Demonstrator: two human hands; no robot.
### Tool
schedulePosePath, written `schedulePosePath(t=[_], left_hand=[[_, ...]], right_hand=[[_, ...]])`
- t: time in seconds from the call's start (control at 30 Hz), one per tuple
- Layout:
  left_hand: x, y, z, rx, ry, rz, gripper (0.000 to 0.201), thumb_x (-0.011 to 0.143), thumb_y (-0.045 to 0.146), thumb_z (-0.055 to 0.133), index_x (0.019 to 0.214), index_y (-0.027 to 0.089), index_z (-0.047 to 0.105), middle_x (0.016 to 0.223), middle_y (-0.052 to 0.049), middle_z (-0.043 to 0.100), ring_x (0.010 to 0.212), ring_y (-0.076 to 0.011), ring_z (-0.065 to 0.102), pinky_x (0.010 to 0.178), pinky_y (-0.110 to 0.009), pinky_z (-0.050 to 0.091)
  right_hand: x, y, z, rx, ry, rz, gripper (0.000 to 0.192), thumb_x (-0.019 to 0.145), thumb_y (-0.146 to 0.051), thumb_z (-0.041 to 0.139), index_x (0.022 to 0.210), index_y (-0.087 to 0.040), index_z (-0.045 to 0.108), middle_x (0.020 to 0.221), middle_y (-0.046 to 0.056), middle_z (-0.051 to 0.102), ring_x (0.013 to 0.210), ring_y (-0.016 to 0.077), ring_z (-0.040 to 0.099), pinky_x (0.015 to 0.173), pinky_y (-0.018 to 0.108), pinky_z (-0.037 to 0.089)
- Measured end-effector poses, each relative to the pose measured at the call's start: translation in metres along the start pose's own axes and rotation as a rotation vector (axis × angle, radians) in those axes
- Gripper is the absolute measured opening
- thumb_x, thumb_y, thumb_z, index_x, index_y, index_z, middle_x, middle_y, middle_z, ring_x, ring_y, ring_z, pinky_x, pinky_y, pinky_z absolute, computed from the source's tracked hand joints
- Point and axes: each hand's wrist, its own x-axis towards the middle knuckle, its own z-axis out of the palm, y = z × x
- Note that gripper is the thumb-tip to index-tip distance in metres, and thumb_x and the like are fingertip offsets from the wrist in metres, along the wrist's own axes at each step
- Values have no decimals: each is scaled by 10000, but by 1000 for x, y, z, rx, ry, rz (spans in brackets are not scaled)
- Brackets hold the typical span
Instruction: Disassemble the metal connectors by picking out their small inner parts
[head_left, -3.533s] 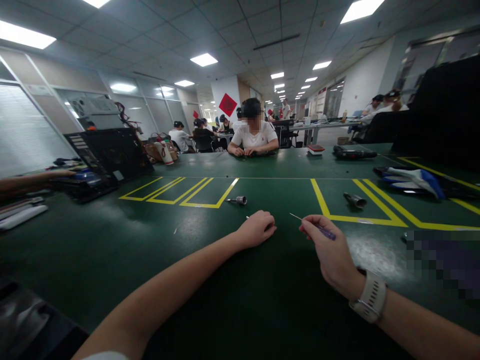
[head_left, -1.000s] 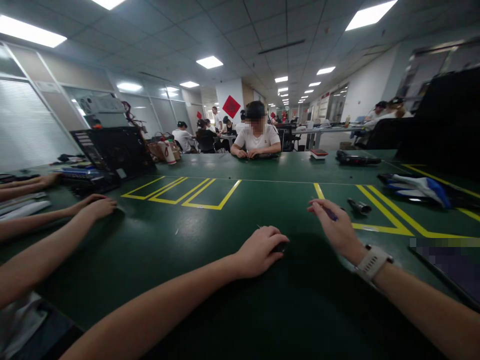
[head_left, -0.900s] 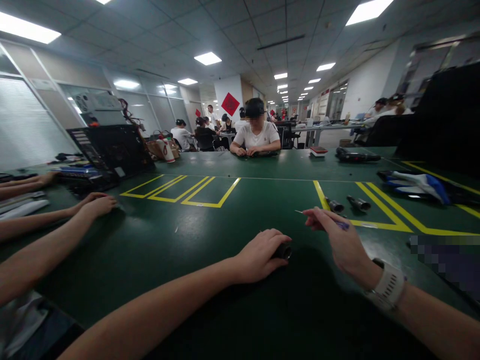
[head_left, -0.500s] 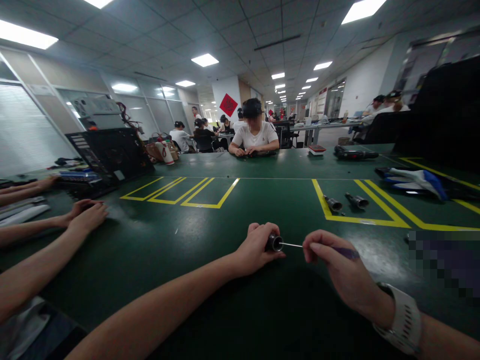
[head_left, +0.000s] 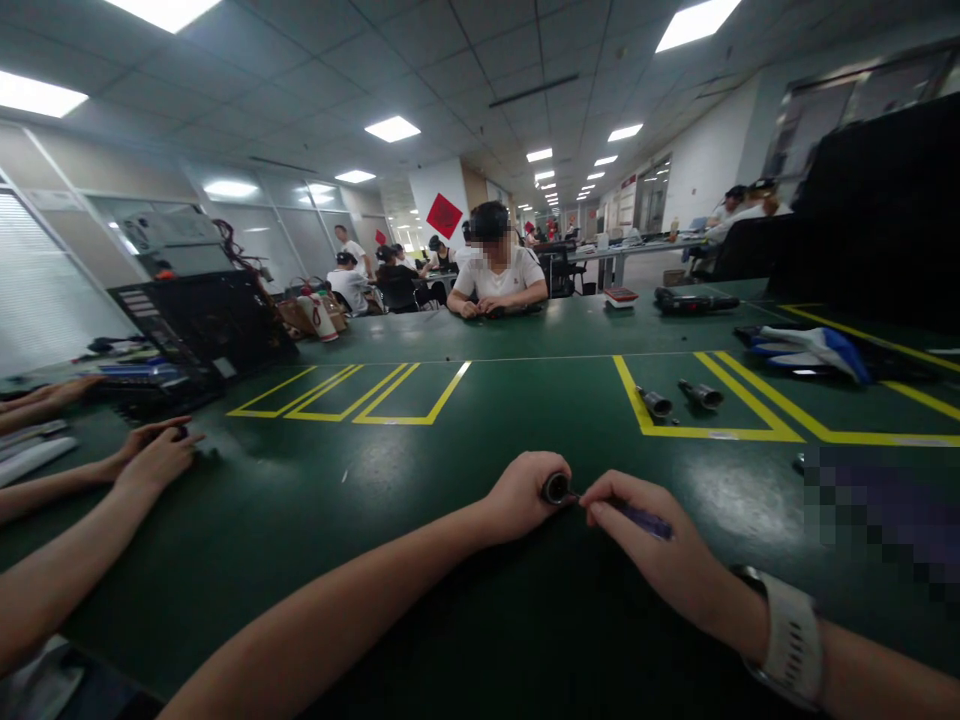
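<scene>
My left hand (head_left: 523, 497) rests on the green table (head_left: 315, 500) and grips a small dark cylindrical part (head_left: 556, 488), its open end facing right. My right hand (head_left: 652, 550) holds a thin tool with a purple handle (head_left: 637, 518). The tool's metal shaft is pushed into the part's opening, so the fingertips of both hands nearly touch. A pale watch sits on my right wrist.
Two more dark cylindrical parts (head_left: 655, 402) (head_left: 700, 394) lie inside a yellow-lined box at the right. A neighbour's hands (head_left: 154, 455) rest on the table at the left, near a black open case (head_left: 202, 325). A person (head_left: 495, 275) sits opposite. Blue-white gloves (head_left: 810, 345) lie far right.
My left hand lifted the cylindrical part's end toward the tool. My right hand moved left, and the shaft, bare half a second ago, has gone into the part.
</scene>
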Motion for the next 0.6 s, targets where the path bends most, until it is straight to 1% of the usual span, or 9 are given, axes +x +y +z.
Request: schedulePosePath(t=[0.1,0.23,0.33,0.4,0.47,0.53,0.6], left_hand=[[1,0,0,4,4,28,127,751,251,601,718,160,519,682,31,512,650,-105,473,645,-242,367],[-1,-1,-1,-7,31,-2,132,746,242,613,711,161,516,680,31,513,647,-104,471,642,-243,368],[-2,-2,-1,-74,60,-6,129,742,221,605,695,161,500,672,33,499,638,-100,464,611,-228,365],[-2,-3,-1,-102,74,-6,130,744,222,599,693,162,496,673,33,497,635,-100,464,599,-224,366],[-2,-3,-1,-76,79,-15,121,747,227,595,701,163,503,682,29,509,641,-104,472,604,-228,370],[-3,-3,0,7,75,-12,79,745,196,585,716,165,517,698,22,530,662,-113,487,636,-245,374],[-4,-2,1,125,64,18,40,738,133,558,739,166,535,723,10,554,697,-127,505,682,-268,370]], right_hand=[[3,2,-1,210,15,111,165,737,-288,532,638,-190,620,641,14,604,660,175,551,638,314,407],[7,7,-1,579,42,263,128,687,-282,595,652,-170,647,658,34,621,673,170,544,663,322,417],[9,10,-1,728,31,329,121,663,-278,635,673,-160,661,676,41,621,672,161,547,664,311,426],[9,11,-2,762,26,348,125,659,-284,643,676,-161,659,681,41,619,671,161,551,666,314,430],[9,11,-1,736,34,335,129,665,-294,640,673,-166,652,678,39,615,671,165,550,667,321,429],[8,10,-1,666,36,304,134,681,-303,628,681,-170,647,682,38,618,680,170,547,677,329,423],[7,9,0,608,24,292,137,689,-305,618,683,-170,646,683,39,624,686,172,545,684,332,416]])
